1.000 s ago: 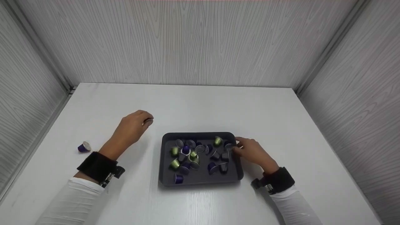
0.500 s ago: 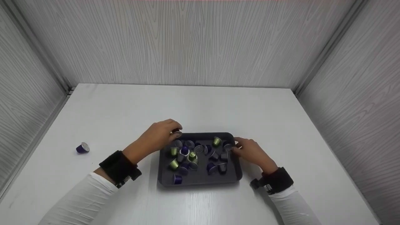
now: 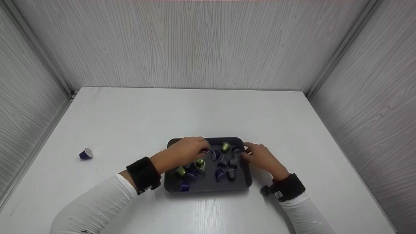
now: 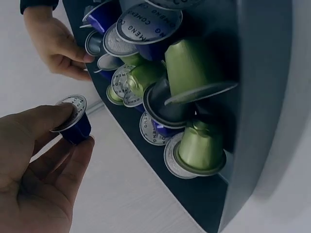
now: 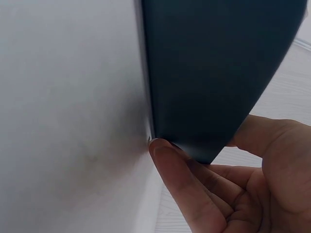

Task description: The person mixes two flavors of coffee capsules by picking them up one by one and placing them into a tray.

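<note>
My left hand (image 3: pixel 185 150) is over the back left part of a dark grey tray (image 3: pixel 211 186). In the left wrist view its thumb and fingers pinch a blue-purple coffee capsule (image 4: pixel 77 128) with a printed foil lid. Green, purple and dark grey coffee capsules lie heaped in the tray, such as a green capsule (image 4: pixel 200 148) standing lid-down. The left hand hides some of them in the head view. My right hand (image 3: pixel 261 158) grips the tray's right side, thumb over the rim and fingertips low against the outer wall (image 5: pixel 209 73) in the right wrist view.
A lone purple capsule (image 3: pixel 86 154) lies on its side on the white table (image 3: pixel 208 113) at the left. Pale wood-grained panels (image 3: pixel 182 45) stand behind the table and along both sides.
My left hand has moved right, from the table behind and left of the tray to over the tray, carrying the coffee capsule. The right hand has stayed at the tray's right rim.
</note>
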`<state>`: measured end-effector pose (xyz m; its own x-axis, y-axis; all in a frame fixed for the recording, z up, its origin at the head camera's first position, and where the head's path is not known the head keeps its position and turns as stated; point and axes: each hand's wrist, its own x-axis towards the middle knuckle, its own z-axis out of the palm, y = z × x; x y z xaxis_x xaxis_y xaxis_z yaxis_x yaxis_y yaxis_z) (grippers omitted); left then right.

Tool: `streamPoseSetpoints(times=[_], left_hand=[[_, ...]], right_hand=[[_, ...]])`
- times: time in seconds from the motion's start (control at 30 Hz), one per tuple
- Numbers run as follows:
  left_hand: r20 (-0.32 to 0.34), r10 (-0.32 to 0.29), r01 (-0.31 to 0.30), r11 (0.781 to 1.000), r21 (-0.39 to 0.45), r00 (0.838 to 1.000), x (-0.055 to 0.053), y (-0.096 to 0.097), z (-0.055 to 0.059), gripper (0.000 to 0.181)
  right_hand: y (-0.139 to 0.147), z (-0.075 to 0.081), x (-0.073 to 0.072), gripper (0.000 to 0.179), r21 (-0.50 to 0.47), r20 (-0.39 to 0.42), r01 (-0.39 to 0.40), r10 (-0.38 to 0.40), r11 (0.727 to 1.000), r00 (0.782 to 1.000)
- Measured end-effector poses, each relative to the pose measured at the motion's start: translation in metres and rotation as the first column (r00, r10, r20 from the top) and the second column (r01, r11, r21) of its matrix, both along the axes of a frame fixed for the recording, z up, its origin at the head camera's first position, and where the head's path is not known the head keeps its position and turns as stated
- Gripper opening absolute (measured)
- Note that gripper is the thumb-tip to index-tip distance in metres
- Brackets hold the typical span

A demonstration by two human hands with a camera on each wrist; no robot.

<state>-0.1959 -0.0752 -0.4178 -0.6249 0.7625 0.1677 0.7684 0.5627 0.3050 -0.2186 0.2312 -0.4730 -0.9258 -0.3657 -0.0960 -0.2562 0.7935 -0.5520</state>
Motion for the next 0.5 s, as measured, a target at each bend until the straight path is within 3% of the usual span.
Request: streamPoseSetpoints(times=[0.33,0.5], left_hand=[[0.012,-0.11,0.111,0.987,-0.12,0.994,0.004,0.027,-0.01,0.016],[0.052,-0.134,0.141,0.972,-0.186,0.99,0.006,0.036,-0.016,0.019]], right_hand=[[0.0,-0.001,-0.001,0.047,-0.001,0.01,0.017,-0.017,1.0,1.0],[0.0,-0.003,-0.002,0.048,0.003,0.046,0.026,-0.026,1.0,0.999]])
